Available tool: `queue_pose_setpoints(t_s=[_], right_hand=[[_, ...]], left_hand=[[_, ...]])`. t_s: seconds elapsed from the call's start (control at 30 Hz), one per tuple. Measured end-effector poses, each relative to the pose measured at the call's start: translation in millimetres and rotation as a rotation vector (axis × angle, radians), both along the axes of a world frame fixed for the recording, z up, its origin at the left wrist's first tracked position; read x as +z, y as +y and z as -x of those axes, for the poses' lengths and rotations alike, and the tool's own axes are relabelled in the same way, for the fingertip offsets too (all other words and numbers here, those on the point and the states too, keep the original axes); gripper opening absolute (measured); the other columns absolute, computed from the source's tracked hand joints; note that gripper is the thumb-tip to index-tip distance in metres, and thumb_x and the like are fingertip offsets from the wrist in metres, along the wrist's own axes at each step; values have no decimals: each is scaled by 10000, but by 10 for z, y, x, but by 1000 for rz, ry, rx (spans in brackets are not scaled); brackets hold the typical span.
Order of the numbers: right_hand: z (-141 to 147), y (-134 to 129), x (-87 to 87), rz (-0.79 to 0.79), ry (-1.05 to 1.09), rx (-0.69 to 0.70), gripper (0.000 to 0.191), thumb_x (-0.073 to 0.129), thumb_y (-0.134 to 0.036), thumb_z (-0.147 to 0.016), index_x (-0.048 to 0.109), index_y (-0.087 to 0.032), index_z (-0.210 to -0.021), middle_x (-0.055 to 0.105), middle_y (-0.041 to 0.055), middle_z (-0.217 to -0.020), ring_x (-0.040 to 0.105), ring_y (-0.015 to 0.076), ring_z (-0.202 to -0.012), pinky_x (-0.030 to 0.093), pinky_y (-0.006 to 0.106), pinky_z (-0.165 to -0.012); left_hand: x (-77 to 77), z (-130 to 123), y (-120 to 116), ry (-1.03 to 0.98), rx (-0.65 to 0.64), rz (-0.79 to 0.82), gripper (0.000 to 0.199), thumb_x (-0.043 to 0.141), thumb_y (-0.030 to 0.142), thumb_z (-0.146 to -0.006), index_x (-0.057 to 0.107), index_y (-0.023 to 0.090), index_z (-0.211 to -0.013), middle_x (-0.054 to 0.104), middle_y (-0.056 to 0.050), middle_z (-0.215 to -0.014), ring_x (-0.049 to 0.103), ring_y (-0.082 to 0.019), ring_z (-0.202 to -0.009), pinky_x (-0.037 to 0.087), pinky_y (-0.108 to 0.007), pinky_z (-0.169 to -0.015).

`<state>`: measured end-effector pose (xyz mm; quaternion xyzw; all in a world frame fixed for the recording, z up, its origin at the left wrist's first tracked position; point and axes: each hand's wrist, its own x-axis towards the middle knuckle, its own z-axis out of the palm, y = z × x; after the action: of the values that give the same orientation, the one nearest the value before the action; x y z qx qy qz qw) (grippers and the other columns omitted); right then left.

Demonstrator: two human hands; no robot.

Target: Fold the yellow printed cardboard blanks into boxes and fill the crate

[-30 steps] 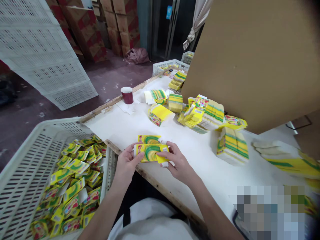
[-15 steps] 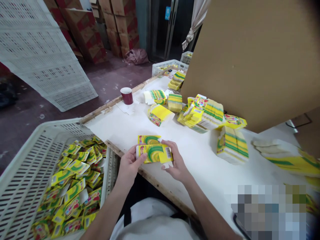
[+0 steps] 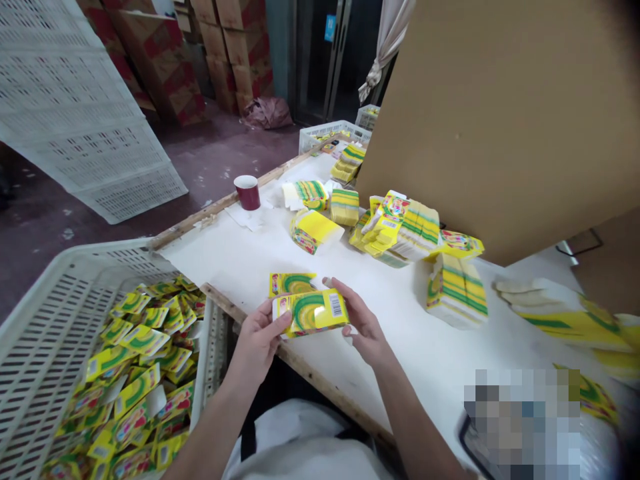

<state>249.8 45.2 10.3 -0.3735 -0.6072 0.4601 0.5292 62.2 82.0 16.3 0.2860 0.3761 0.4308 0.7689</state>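
Observation:
A flat yellow-and-green printed carton (image 3: 310, 313) is pinched at its left end by my left hand (image 3: 260, 340), thumb on its front face. My right hand (image 3: 363, 323) is around the carton's right end, beside the barcode, with thumb and fingers spread apart. Whether its fingertips touch the carton's edge I cannot tell. Just behind, another yellow carton (image 3: 291, 283) lies flat on the white table (image 3: 230, 257), partly covered by the held one. To my left, a white plastic crate (image 3: 75, 280) contains a heap of similar yellow cartons (image 3: 145, 340).
A dark red mug (image 3: 247, 195) stands near the table's far left edge. Bundles of yellow cartons (image 3: 457, 290) sit across the table. A large brown board (image 3: 500, 120) rises behind them. Stacked white crates (image 3: 95, 113) lean into view at left. The lower right is pixelated.
The right end of the held carton, earlier with a folded piece and white flap showing, now looks flat with its barcode facing up. My right hand has moved slightly right, its fingers farther apart.

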Motion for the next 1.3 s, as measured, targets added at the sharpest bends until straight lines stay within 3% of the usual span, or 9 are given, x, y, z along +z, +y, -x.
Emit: queue_pose_setpoints(t_s=[0.2,0.47,0.77,1.0,1.1,1.3], right_hand=[[99,-94,22,-136,-229,-252,411,468,-378,-876,462,-292,-1278,360,57,-1409,280,252,-1326,283,437,-1068],[139,-195,108,-107,-303,-244,459,382,-345,-907,351,-262,-1358,247,51,-1477,155,248,-1377,244,466,-1092],[288,-174,111,-180,-316,-404,458,261,-391,-934,327,-251,-1366,320,45,-1446,252,227,-1348,201,453,-1113],[202,-175,109,-182,-355,-340,490,250,-445,-927,342,-244,-1364,309,57,-1453,266,242,-1341,239,451,-1096],[129,-180,109,-194,-369,-298,498,299,-475,-907,384,-250,-1343,374,68,-1414,273,259,-1336,273,464,-1075],[55,-167,163,-186,-335,-250,384,373,-371,-902,508,-255,-1242,401,82,-1374,372,258,-1273,349,427,-1022]], left_hand=[[-13,-9,-50,-52,-8,170,355,730,169,-632,641,145,-975,713,-47,-838,666,-134,-687,528,-189,-620],[19,-58,-134,-42,33,176,358,749,178,-604,656,143,-948,715,-52,-816,660,-135,-642,508,-182,-546],[27,-138,-248,-55,80,171,342,742,199,-634,641,142,-955,708,-34,-831,617,-80,-569,452,-141,-465],[14,-136,-273,-43,93,125,343,724,228,-663,633,162,-987,704,-38,-883,642,-108,-694,481,-165,-580],[32,-132,-277,-28,99,100,348,734,229,-648,637,154,-973,705,-42,-877,646,-117,-704,489,-176,-612],[76,-128,-279,24,127,78,375,741,254,-636,632,150,-980,705,-57,-898,659,-159,-743,508,-234,-653]])
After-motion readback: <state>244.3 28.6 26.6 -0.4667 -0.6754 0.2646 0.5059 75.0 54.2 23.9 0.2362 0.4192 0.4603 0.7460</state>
